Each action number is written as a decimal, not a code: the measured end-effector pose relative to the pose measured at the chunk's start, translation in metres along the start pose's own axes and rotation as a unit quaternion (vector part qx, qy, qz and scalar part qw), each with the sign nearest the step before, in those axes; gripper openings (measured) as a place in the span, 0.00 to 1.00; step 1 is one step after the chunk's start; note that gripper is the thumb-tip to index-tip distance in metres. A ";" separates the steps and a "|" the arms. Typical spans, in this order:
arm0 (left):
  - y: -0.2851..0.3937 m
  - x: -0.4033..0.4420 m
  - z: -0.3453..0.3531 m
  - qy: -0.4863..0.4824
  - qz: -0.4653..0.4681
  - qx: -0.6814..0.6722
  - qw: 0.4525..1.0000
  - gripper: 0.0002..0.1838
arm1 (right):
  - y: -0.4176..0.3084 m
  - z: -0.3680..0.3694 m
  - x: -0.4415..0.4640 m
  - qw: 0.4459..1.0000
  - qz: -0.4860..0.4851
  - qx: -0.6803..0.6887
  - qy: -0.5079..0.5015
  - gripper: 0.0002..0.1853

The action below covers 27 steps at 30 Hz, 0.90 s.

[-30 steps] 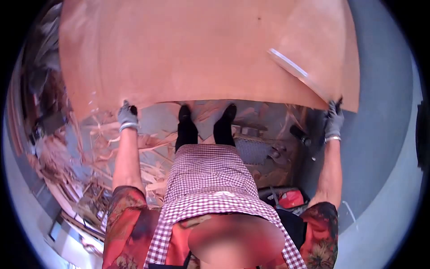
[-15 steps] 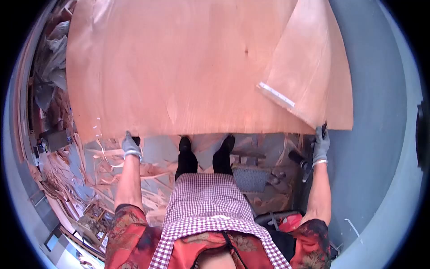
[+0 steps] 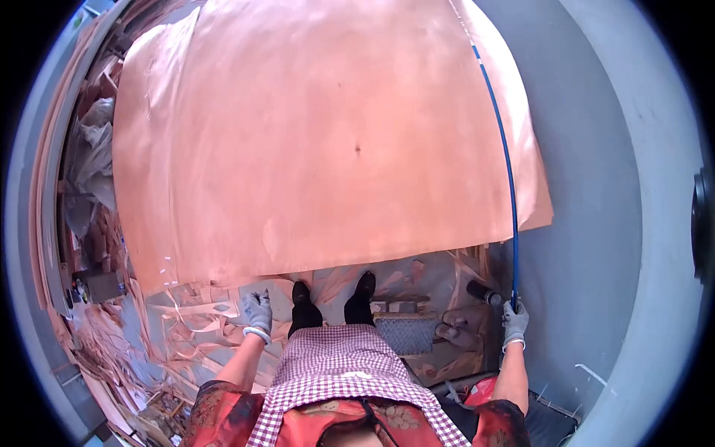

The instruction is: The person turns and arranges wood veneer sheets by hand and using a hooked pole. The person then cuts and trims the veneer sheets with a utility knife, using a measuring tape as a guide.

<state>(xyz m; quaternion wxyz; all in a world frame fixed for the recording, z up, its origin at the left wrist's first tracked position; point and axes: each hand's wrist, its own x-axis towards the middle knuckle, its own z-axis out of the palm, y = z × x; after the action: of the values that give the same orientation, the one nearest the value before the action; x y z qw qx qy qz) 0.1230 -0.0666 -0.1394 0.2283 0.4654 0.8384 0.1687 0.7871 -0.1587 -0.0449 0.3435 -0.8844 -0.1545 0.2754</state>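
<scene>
A broad, thin sheet of wood veneer (image 3: 298, 164) spreads out in front of me, with a small dark knot near its middle. My right hand (image 3: 515, 325), in a grey glove, is closed round the near end of a long blue rod (image 3: 506, 153). The rod runs away from me over the sheet's right side and has white sections toward its far end. My left hand (image 3: 258, 313), also gloved, is apart from the sheet's near edge with its fingers curled; whatever they may hold is hidden.
Veneer scraps (image 3: 201, 324) litter the floor around my feet. A dark cylinder (image 3: 484, 292) and a grey textured block (image 3: 406, 333) are near my right side. Crumpled clear plastic (image 3: 97, 160) lies along the left. A grey surface (image 3: 588, 208) borders the sheet on the right.
The folded right corner flap lies flat now. My right hand has moved back toward me and holds the blue rod. My left hand has let go of the sheet's edge.
</scene>
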 end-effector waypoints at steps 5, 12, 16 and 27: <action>-0.013 -0.009 0.003 -0.027 -0.014 0.014 0.999 0.22 | -0.035 -0.007 -0.021 0.999 0.025 -0.023 -0.031 0.07; -0.060 -0.037 -0.019 -0.115 -0.146 -0.100 0.978 0.25 | -0.064 0.015 -0.056 0.992 -0.051 0.094 -0.068 0.10; -0.056 -0.107 -0.069 -0.123 -0.144 -0.041 0.981 0.16 | -0.106 0.092 -0.089 0.919 -0.093 0.246 -0.293 0.26; -0.167 -0.164 -0.162 -0.073 -0.022 -0.122 0.990 0.09 | -0.213 0.359 -0.377 0.828 -0.162 0.118 -0.524 0.17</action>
<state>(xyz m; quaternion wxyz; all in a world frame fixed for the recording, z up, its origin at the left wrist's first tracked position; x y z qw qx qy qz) -0.0055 -0.3039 -0.0490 0.3475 0.4265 0.8025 0.2308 0.2544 0.0076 0.0263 0.3521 -0.5223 -0.4190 0.6540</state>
